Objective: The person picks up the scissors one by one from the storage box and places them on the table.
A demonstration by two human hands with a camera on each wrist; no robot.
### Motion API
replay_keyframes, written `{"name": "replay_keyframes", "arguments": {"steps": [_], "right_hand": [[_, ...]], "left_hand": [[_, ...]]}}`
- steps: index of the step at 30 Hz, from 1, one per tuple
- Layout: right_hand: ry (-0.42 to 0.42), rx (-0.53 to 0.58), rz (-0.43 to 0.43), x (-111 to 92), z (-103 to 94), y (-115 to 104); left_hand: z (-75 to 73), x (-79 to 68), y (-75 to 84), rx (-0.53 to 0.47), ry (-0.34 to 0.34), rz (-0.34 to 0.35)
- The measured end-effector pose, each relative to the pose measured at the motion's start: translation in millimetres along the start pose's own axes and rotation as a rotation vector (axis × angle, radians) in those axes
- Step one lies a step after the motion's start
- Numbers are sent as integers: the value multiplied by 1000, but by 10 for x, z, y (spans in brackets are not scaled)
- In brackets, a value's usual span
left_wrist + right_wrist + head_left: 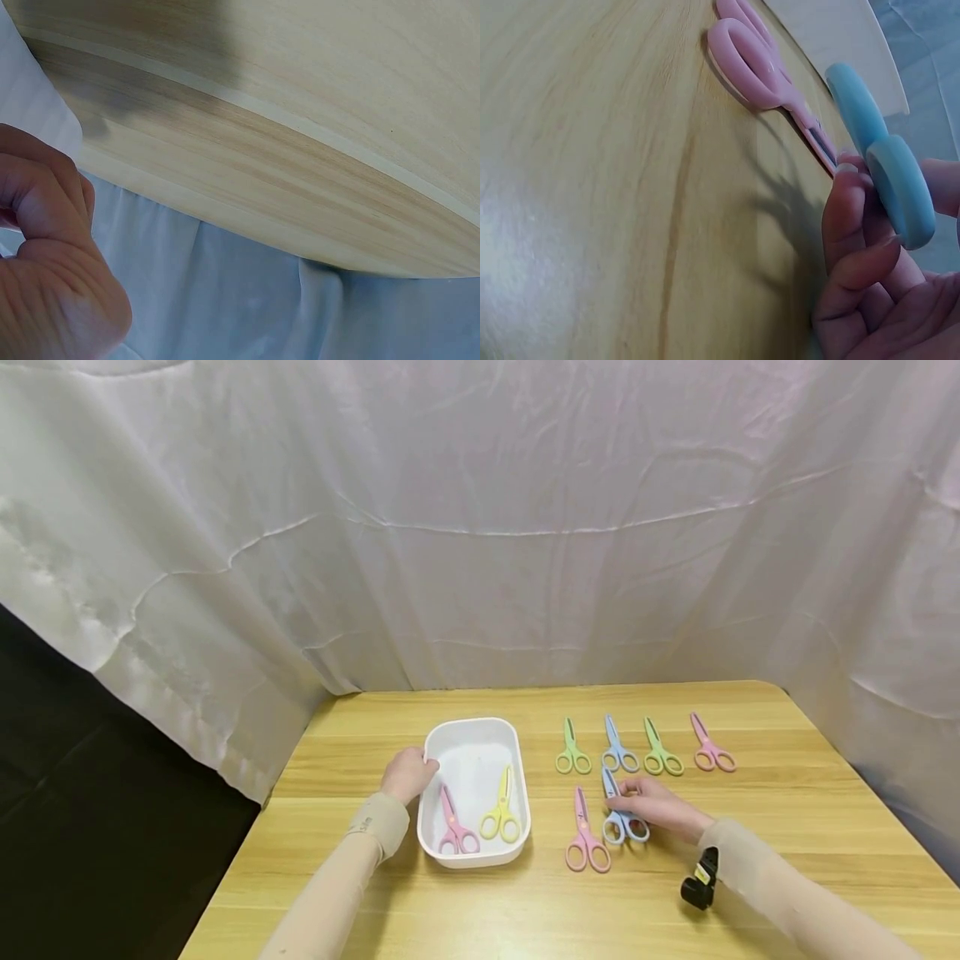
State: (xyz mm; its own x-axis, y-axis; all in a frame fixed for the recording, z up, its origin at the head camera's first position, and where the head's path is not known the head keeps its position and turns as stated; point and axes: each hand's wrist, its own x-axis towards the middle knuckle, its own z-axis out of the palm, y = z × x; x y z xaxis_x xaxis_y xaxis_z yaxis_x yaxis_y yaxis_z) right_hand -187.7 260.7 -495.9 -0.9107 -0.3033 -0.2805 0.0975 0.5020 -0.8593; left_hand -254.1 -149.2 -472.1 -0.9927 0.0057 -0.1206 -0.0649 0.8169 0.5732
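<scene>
My left hand (407, 774) grips the left rim of a white plastic bin (471, 723); curled fingers show in the left wrist view. Inside the bin lie pink scissors (452, 820) and yellow scissors (501, 811). My right hand (662, 806) pinches light blue scissors (617, 812) between thumb and fingers, blades pointing away. In the right wrist view their handle loops (854, 106) stand above the table, with a shadow beneath. Just left of them, another pair of pink scissors (582, 837) lies flat on the table.
Behind the right hand, a row holds green scissors (571, 747), blue scissors (615, 745), more green scissors (657, 748) and pink scissors (707, 745). A black device (701, 879) hangs at the right wrist. Pale curtain (525, 593) borders the wooden table (480, 914).
</scene>
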Motion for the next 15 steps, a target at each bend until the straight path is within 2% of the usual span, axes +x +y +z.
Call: {"name": "replay_keyframes", "arguments": {"steps": [7,15], "right_hand": [[-35,14,1,-16,-30,3],[-40,-56,21,-65,-65,17]], "left_hand": [[5,10,-13,-11,-14,-2],[31,31,-35,3,-2,17]]}}
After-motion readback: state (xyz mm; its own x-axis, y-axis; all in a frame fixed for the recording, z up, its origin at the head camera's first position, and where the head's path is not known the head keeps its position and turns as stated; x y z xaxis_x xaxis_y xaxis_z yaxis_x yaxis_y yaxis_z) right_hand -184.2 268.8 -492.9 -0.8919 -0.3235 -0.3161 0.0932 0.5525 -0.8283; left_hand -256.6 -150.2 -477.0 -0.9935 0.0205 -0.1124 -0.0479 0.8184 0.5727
